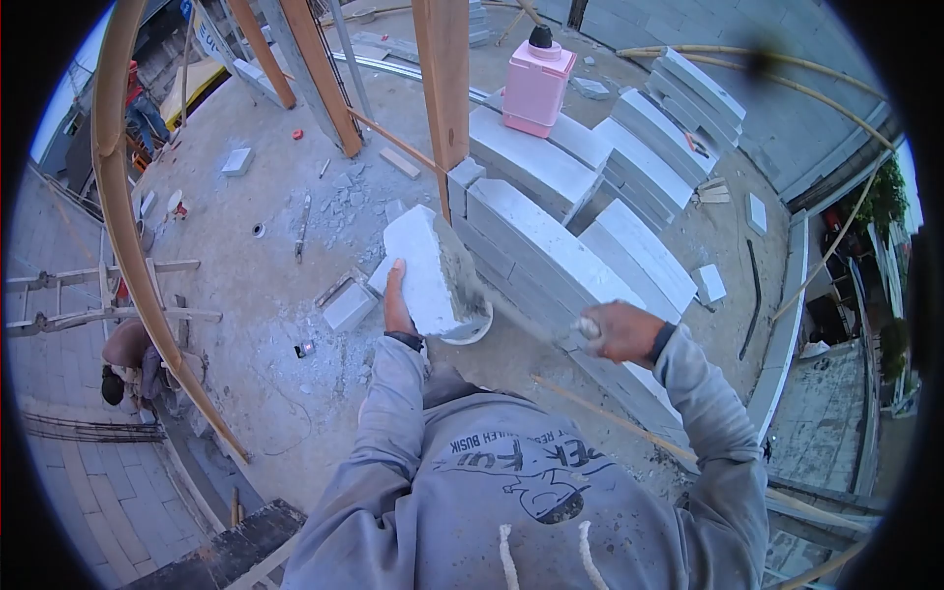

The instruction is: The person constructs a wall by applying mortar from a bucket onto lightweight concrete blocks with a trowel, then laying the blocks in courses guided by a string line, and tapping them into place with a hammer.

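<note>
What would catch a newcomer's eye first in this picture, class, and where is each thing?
The bright pink container stands out first, upright on pale blocks at upper centre. Near the middle, the left hand holds a white block with grey paste on one side; to its right, the right hand grips a tool's handle.

Left fingers (396, 276) grip ahead while right fingers (614, 321) curl tightly.
</note>
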Demonstrator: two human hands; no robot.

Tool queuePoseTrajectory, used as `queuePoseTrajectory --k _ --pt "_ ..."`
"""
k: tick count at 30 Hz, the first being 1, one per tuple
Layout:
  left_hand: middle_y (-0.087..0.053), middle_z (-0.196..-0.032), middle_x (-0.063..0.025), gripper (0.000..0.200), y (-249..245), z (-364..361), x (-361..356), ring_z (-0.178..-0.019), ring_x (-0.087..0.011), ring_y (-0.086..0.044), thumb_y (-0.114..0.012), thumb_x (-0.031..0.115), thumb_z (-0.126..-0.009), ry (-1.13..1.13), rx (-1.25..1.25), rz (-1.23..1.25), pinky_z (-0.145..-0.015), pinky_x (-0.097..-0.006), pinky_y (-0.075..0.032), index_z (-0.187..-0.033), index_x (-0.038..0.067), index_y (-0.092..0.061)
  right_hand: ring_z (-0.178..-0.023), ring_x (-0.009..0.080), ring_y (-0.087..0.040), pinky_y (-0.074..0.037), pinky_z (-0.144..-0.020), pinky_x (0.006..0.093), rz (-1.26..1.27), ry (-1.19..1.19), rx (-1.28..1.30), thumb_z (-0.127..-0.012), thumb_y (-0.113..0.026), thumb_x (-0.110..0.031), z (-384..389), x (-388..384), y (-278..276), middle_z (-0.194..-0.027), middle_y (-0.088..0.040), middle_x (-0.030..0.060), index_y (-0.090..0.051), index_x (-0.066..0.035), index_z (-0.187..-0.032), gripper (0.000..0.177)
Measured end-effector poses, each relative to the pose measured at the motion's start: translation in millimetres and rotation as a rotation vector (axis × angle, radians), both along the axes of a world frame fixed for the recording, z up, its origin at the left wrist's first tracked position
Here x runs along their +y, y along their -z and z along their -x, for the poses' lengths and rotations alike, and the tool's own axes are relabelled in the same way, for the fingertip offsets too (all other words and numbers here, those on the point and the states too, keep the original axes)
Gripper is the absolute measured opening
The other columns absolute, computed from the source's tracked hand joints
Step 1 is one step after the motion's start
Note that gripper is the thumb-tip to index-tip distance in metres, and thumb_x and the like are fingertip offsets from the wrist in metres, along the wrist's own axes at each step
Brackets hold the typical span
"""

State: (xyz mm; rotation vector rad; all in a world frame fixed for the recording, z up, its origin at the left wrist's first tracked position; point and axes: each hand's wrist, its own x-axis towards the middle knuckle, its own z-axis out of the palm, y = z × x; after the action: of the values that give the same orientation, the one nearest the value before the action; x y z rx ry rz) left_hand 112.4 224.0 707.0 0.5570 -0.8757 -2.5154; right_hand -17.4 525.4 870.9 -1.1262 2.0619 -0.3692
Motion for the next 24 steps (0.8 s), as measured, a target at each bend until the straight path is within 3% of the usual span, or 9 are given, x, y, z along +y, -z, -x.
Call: queuePoseTrajectory --k 1,5,9,11,12,14,24 --pt "-0.057 -0.115 -0.0141 0.056 -6 1 2 -0.101 -0.0246 -0.058 -0.046 0.041 -0.089 0.003 0.017 -0.031 -0.090 -0.0371 -0.046 -0.128 0.001 -0.042 -0.057 0.0249 -0.059 -0.048 -0.053 0.0353 -0.039 0.175 -0.152 -0.068 -0.062 -0.012 1 -8 -7 -0.071 -0.059 0.0138 -0.057 0.000 -0.088 0.024" --pt "-0.058 -0.112 -0.0134 0.056 -12 7 7 -0.097 -0.0231 -0.060 -0.047 0.042 -0.089 0.062 -0.005 -0.001 -0.087 -0.0358 -0.049 -0.126 0.001 -0.043 -0.048 0.0197 -0.055 -0.045 -0.043 0.0316 0.040 0.300 -0.244 -0.069 -0.062 -0.012 10 -31 4 -0.068 -0.057 0.0117 -0.056 0.001 -0.087 0.023" --pt "-0.059 -0.110 -0.0127 0.055 -8 5 11 -0.093 -0.0224 -0.061 -0.048 0.042 -0.088 0.035 -0.046 0.080 -0.083 -0.0344 -0.050 -0.124 0.001 -0.045 -0.058 0.0269 -0.059 -0.049 -0.057 0.0366 -0.100 0.108 0.031 -0.068 -0.062 -0.011 11 -35 10 -0.072 -0.060 0.0155 -0.056 0.001 -0.086 0.023" --pt "-0.060 -0.108 -0.0113 0.053 -11 2 10 -0.090 -0.0216 -0.062 -0.049 0.041 -0.088 0.087 -0.007 -0.008 -0.079 -0.0333 -0.051 -0.122 0.001 -0.046 -0.070 0.0348 -0.061 -0.048 -0.067 0.0393 0.016 -0.103 0.135 -0.067 -0.063 -0.012 11 -26 25 -0.076 -0.061 0.0192 -0.058 0.001 -0.090 0.028" --pt "-0.060 -0.108 -0.0113 0.053 -10 4 9 -0.090 -0.0216 -0.062 -0.049 0.041 -0.088 0.083 -0.007 -0.010 -0.079 -0.0333 -0.051 -0.122 0.001 -0.046 -0.070 0.0348 -0.061 -0.048 -0.067 0.0393 0.015 -0.107 0.134 -0.067 -0.063 -0.012 9 -25 28 -0.076 -0.061 0.0192 -0.058 0.001 -0.090 0.028" --pt "-0.060 -0.108 -0.0107 0.053 -6 1 7 -0.091 -0.0219 -0.062 -0.049 0.040 -0.087 0.043 -0.006 -0.041 -0.079 -0.0335 -0.051 -0.123 0.002 -0.046 -0.089 0.0396 -0.059 -0.047 -0.078 0.0429 -0.006 -0.008 0.102 -0.061 -0.059 -0.008 -2 -25 34 -0.088 -0.062 0.0257 -0.059 0.003 -0.094 0.035" --pt "-0.057 -0.117 -0.0112 0.051 22 -3 -9 -0.105 -0.0267 -0.057 -0.049 0.037 -0.087 -0.040 0.076 -0.164 -0.092 -0.0397 -0.045 -0.127 0.004 -0.044 -0.088 0.0393 -0.060 -0.047 -0.077 0.0444 -0.077 0.032 0.099 -0.065 -0.060 -0.013 -34 -20 41 -0.088 -0.062 0.0241 -0.055 0.002 -0.098 0.037"
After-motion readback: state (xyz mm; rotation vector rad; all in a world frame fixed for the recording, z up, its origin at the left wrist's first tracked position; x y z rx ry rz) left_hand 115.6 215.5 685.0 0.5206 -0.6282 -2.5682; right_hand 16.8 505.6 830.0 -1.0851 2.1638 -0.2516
